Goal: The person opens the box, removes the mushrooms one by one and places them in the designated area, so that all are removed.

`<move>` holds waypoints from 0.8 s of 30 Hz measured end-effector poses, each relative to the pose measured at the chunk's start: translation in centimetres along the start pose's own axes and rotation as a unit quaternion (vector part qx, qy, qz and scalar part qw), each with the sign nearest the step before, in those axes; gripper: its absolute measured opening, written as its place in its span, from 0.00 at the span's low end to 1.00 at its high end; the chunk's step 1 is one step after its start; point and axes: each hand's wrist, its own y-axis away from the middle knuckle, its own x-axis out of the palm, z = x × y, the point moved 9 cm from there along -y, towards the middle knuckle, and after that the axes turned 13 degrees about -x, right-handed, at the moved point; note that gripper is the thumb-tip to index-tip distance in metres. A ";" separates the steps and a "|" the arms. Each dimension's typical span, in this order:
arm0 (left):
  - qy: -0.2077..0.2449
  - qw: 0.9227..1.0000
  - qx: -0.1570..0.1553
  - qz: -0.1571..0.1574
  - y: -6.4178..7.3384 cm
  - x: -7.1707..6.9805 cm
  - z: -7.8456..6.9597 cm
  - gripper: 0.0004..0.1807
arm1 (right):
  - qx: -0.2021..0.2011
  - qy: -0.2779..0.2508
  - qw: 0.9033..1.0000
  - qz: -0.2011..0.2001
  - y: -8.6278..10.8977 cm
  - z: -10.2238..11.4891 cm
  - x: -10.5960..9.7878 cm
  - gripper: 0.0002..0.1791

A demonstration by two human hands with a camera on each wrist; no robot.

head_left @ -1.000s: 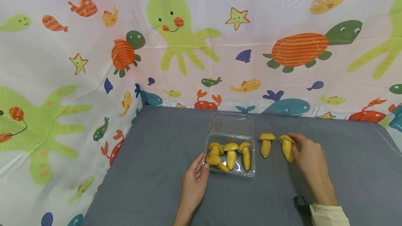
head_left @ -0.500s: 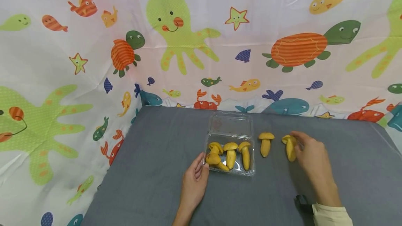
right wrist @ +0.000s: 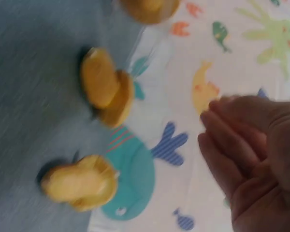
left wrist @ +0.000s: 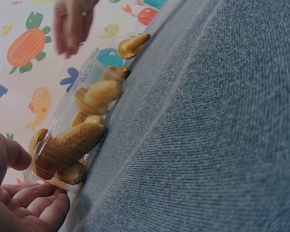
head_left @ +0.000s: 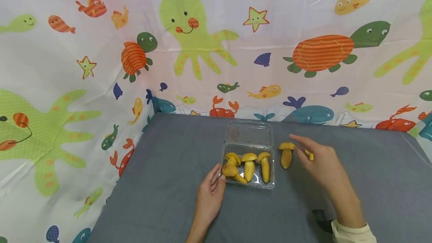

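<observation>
My left hand [head_left: 210, 200] pinches the near left corner of a clear plastic clamshell box [head_left: 248, 133], its lid tipped back. Several yellow mushrooms [head_left: 249, 167] lie inside; the left wrist view shows the thumb and fingers [left wrist: 36, 205] at the box's end. My right hand [head_left: 325, 168] hovers with fingers loosely extended and nothing in them. Its fingertips overlap the cap edge of a loose mushroom [head_left: 286, 156] right of the box. Another loose mushroom [head_left: 309, 155] is mostly hidden behind this hand. In the right wrist view, both loose mushrooms [right wrist: 77, 186] lie apart from the fingers.
A grey cloth [head_left: 168, 171] covers the table. Behind and to the left hangs a white curtain [head_left: 209, 14] printed with sea animals. A dark strap [head_left: 322, 220] hangs by the right sleeve [head_left: 352, 232].
The right hand has let go of the far right mushroom, which had shifted slightly right, and moved left towards the other loose mushroom. The left hand stays on the box.
</observation>
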 end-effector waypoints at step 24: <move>-0.002 1.000 -0.011 0.004 0.1 0.2 0.1 0.27 | -0.250 -0.073 0.961 0.098 -0.9 12.2 9.5 0.27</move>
